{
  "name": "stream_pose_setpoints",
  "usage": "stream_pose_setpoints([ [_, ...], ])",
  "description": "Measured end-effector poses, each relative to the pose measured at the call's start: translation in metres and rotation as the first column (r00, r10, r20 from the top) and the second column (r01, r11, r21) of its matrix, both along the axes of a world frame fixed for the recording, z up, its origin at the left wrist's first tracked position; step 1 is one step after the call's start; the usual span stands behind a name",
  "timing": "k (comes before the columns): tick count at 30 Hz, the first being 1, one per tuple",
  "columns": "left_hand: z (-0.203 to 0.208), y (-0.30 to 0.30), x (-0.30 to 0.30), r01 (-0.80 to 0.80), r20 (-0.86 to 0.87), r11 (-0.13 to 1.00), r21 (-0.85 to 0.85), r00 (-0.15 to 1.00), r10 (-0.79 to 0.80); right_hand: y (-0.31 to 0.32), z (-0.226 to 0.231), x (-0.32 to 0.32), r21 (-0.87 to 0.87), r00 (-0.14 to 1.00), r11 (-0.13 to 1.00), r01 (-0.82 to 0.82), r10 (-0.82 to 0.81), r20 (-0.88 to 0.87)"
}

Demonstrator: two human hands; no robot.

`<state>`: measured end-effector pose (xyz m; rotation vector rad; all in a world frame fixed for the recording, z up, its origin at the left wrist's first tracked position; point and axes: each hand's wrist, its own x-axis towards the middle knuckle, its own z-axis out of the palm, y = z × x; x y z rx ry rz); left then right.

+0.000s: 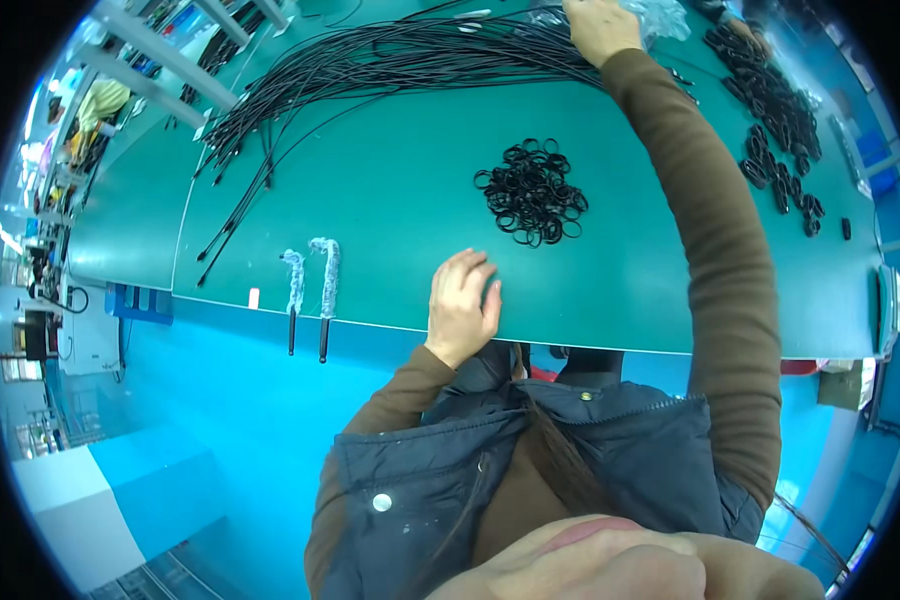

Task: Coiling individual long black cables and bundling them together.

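Observation:
My left hand (462,305) rests flat on the near edge of the green table (370,200), fingers apart, holding nothing. My right hand (600,28) reaches far across the table and lies on the end of a long bundle of thin black cables (370,65) that fans out to the left. Whether its fingers close on the cables cannot be told. A pile of small black rings (532,192) lies on the table between my two hands.
Two wrapped black tools (310,290) hang over the table's near edge at left. Several coiled black cable pieces (775,120) lie at the far right, beside clear plastic wrap (660,15). Shelving (160,50) stands at the far left, above a blue floor (220,420).

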<state>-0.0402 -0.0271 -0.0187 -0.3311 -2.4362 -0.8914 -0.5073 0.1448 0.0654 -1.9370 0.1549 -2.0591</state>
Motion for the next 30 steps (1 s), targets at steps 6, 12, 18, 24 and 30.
stream_pose_setpoints([
  [6, 0.087, -0.054, -0.123, -0.171, -0.468, 0.982, 0.079, 0.863, 0.188, -0.037, 0.126, 0.267, -0.605, -0.72, -0.391, 0.694, -0.347, -0.601],
  [12, 0.057, -0.125, -0.288, -0.278, -0.352, 0.957, -0.082, 0.907, 0.233, 0.009, 0.133, 0.298, -0.658, -0.754, -0.367, 0.657, -0.327, -0.57],
  [18, 0.021, -0.226, -0.327, -0.472, 0.023, 0.849, -0.238, 0.871, 0.49, 0.21, 0.086, 0.288, -0.309, -0.61, -0.692, 0.652, -0.237, -0.756],
  [24, 0.027, -0.238, -0.362, -0.341, 0.151, 0.83, -0.442, 0.884, 0.443, 0.39, -0.004, 0.344, -0.194, -0.5, -0.949, 0.248, 0.047, -0.865],
  [30, 0.042, -0.225, -0.382, -0.281, 0.151, 0.829, -0.484, 0.906, 0.395, 0.401, -0.037, 0.352, -0.291, -0.371, -0.946, -0.145, 0.324, -0.87],
])
